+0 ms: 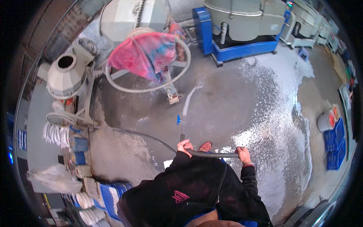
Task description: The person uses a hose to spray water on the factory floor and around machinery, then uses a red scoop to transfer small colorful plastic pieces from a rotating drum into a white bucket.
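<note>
Black rubber hose (pixel 211 154) is running across in front of the person's body, low in the middle of the view, and both hands are gripping it. Left hand (pixel 184 145) is closing its fingers around the hose just behind the nozzle end, where the hose is bending upward toward a small blue valve (pixel 178 119). Right hand (pixel 243 154) is wrapping fully around the hose farther back, with a bracelet showing at the wrist above a dark sleeve. From the nozzle a white jet of water (pixel 189 100) is arcing away across the wet grey concrete floor (pixel 234 102), which is glistening with foam and puddles toward the right. A reddish shoe (pixel 205 146) is peeking out just beside the left hand, under the hose. Beyond the jet, a round metal frame is carrying a pink and blue cloth (pixel 145 53). Grey machines on a blue base (pixel 245 47) are standing at the top. Stacks of white plates (pixel 55 133) are sitting on the left, and blue crates (pixel 335 147) are resting at the right.
</note>
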Demonstrator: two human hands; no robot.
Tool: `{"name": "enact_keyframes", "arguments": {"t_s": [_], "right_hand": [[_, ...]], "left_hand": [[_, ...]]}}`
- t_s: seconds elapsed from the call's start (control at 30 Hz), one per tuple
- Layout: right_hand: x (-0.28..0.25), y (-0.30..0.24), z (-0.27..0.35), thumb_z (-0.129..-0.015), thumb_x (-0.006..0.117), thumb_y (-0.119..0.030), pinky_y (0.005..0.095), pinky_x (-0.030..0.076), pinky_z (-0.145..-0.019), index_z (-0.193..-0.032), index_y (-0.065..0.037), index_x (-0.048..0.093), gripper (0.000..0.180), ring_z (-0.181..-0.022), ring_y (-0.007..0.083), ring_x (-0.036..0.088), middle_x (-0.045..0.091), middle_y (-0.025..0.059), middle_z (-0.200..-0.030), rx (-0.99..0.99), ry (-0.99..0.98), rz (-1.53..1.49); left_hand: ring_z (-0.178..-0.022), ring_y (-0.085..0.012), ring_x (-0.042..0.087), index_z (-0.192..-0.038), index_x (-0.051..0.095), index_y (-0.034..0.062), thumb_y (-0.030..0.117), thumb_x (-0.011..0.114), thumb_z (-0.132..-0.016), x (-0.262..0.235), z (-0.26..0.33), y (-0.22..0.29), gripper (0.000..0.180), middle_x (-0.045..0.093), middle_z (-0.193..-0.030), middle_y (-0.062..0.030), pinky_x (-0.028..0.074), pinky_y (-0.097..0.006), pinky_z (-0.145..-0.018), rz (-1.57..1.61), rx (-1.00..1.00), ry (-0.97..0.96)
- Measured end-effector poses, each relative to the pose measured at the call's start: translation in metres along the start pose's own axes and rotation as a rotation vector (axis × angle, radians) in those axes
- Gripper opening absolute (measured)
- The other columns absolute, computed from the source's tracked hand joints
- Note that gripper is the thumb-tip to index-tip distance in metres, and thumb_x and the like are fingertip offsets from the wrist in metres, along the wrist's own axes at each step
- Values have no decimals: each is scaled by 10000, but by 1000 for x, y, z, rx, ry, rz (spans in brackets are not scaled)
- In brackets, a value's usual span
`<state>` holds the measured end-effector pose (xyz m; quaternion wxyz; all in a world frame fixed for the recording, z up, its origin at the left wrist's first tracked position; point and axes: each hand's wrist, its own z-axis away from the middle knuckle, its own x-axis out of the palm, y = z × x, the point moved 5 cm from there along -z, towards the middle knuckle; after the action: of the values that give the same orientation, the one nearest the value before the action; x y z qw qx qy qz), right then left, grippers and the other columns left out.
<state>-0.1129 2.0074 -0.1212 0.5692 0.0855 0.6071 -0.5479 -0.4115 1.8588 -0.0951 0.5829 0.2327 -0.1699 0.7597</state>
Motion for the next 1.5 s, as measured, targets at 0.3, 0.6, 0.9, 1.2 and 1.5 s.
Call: {"name": "enact_keyframes", "arguments": {"t_s": [0.3,0.6,0.9,1.2,1.5], "right_hand": [[87,-16,-82,-577,618,0,423,475,-723,-804,-101,628,249,-816,345,583,614,168,-829,-187,-352,112],[120,-67,-88,-864,377,-277,472,447,-795,-850,-24,620,351,-860,400,576,607,217,-880,40,-494,256],[80,-100,-56,-876,347,-290,470,459,-778,-874,-24,615,377,-851,404,575,602,223,-907,35,-437,270],[83,-84,-50,-874,344,-331,457,468,-801,-915,-37,636,416,-920,383,582,612,219,-943,230,-479,293],[41,-50,-17,-809,410,-341,450,478,-761,-809,-18,657,406,-831,384,610,622,234,-855,504,-163,116]], "left_hand": [[-384,-89,290,-647,307,110,-45,519,-720,-36,-14,72,273,282,-519,26,304,-202,-371,192,382,295],[-352,-57,282,-583,342,112,-37,507,-744,-115,4,113,275,315,-473,40,280,-179,-349,344,215,34],[-367,-59,288,-585,354,107,-23,523,-719,-132,20,100,252,312,-484,39,266,-182,-353,245,344,-52],[-382,-95,292,-634,335,94,-61,517,-671,-172,1,93,241,293,-513,17,302,-227,-378,175,376,135],[-369,-78,335,-598,310,126,15,481,-753,-129,-73,78,256,296,-459,56,319,-214,-408,-186,111,210]]}}
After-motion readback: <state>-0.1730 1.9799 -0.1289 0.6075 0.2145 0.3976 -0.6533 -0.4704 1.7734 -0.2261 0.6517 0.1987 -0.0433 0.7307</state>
